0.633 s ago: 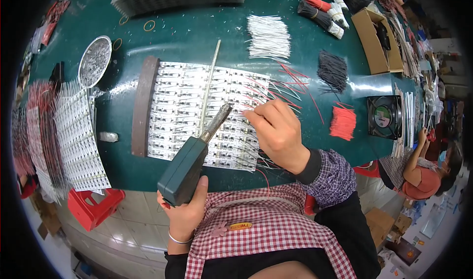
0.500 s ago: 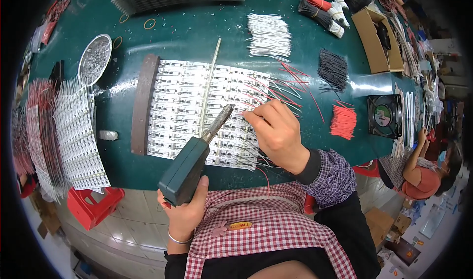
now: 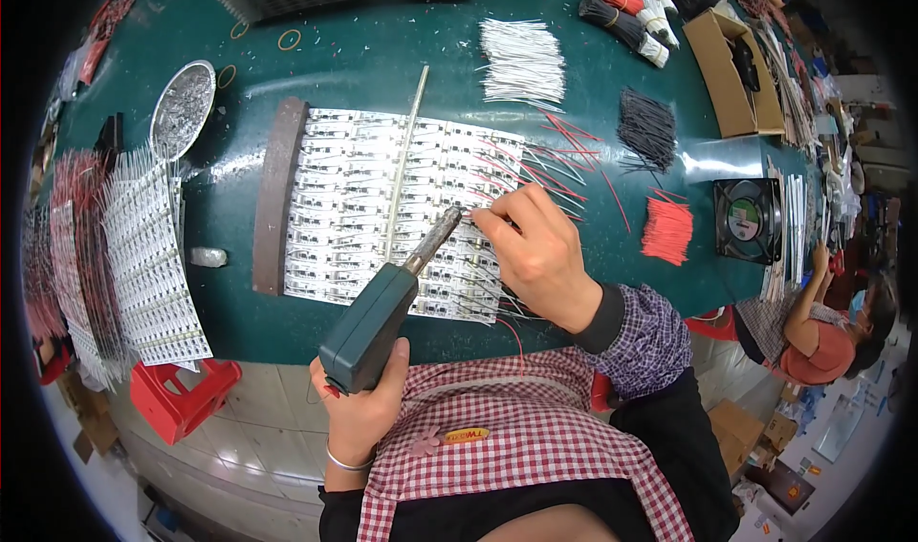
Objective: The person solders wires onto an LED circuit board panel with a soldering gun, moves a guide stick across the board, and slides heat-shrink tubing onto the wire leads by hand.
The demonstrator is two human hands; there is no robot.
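My left hand [image 3: 368, 408] grips the handle of a dark green soldering gun [image 3: 368, 322], which slants up and right. Its metal tip is over a white sheet of small circuit boards [image 3: 363, 198], close beside the fingertips of my right hand [image 3: 537, 250]. The right thumb and forefinger are pinched together at the boards; what they hold is too small to make out. Red, white and black wires [image 3: 550, 174] stick out from the sheet's right side. A brown bar [image 3: 280, 198] lies along its left edge, and a thin pale rod [image 3: 408, 159] crosses its middle.
Bundles of cut white [image 3: 522, 64], black [image 3: 646, 131] and red wires [image 3: 666, 229] lie to the right, near a small fan [image 3: 747, 222] and a cardboard box [image 3: 712, 73]. At left are a metal bowl [image 3: 184, 111] and wired board sheets [image 3: 153, 265]. Another person [image 3: 820, 336] sits far right.
The soldering gun has moved slightly right and its tip has come closer to my right fingertips. My right hand has shifted a little up and left, still pinched.
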